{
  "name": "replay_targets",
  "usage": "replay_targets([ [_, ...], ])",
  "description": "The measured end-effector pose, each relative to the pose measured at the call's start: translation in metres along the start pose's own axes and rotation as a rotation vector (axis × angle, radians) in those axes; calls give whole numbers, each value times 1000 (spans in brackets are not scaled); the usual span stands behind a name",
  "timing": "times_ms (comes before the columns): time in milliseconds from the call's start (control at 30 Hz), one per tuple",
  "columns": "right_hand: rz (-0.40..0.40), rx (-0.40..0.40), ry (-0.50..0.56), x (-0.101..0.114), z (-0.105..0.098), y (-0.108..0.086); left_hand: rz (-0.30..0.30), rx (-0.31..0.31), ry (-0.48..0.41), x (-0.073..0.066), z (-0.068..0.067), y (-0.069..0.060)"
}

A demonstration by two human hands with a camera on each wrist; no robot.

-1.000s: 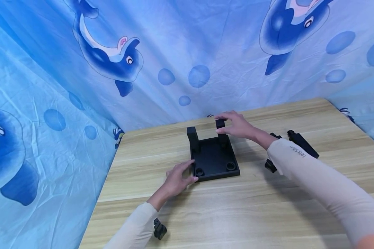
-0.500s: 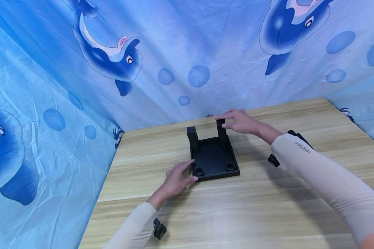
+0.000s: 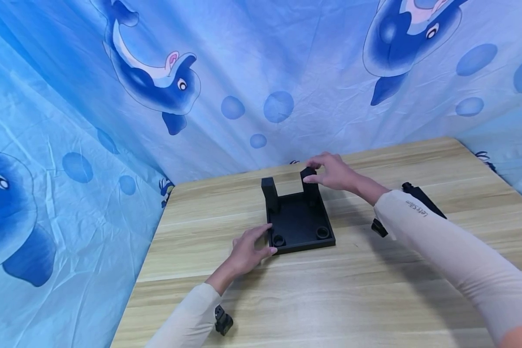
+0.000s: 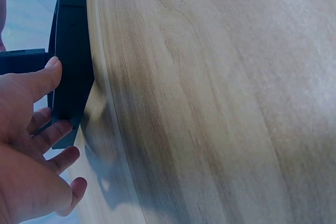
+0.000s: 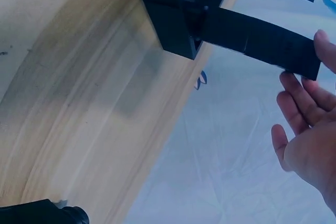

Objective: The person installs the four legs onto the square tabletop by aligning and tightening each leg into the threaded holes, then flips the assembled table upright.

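Observation:
A black shallow tray [image 3: 297, 222] lies on the table with two upright black legs at its far corners and round sockets at its near corners. My left hand [image 3: 245, 253] holds the near left corner between thumb and fingers; the left wrist view shows the thumb on the tray's side [image 4: 73, 51]. My right hand [image 3: 336, 175] pinches the top of the right leg [image 3: 310, 191], also seen in the right wrist view [image 5: 257, 38]. The left leg [image 3: 269, 193] stands untouched. How the right leg is joined at its base cannot be told.
Another black leg-like piece [image 3: 423, 199] lies to the right, partly behind my right sleeve; its end [image 5: 42, 213] shows in the right wrist view. Small black devices sit at both wrists. A blue dolphin-print curtain [image 3: 278, 58] hangs behind the wooden table [image 3: 330, 290].
My right hand has shifted slightly over the right leg, its thumb and fingers now closer on the top. The leg's top has turned a little. My left hand and the tray stay put.

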State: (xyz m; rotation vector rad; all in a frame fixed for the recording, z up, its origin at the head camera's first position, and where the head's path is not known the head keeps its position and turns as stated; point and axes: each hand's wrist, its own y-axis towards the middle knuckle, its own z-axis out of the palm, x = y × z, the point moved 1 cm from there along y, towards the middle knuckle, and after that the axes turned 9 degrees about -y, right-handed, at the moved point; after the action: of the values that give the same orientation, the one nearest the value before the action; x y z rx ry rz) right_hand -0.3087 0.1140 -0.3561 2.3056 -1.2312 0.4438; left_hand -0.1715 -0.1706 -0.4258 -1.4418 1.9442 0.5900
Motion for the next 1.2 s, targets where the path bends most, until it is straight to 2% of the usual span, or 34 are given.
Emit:
replay_targets([
  [133,13,-42,-43,-1,5,-1,0,0,2,0,0,0],
  [267,29,-32,-53,-2,5,-3,2,2,-1,0,1,1],
  [633,-24,126,127,-7,-21,-5,-5,-1,1,0,1,1],
  [933,-51,241,94,-9,-19,-2,5,7,-1,1,1,1],
  [1067,-35,222,92,-8,-14,-3,3,8,-1,1,1,0],
  [1200,-9,148,67,-5,-8,-2,-5,7,-1,0,0,0],
])
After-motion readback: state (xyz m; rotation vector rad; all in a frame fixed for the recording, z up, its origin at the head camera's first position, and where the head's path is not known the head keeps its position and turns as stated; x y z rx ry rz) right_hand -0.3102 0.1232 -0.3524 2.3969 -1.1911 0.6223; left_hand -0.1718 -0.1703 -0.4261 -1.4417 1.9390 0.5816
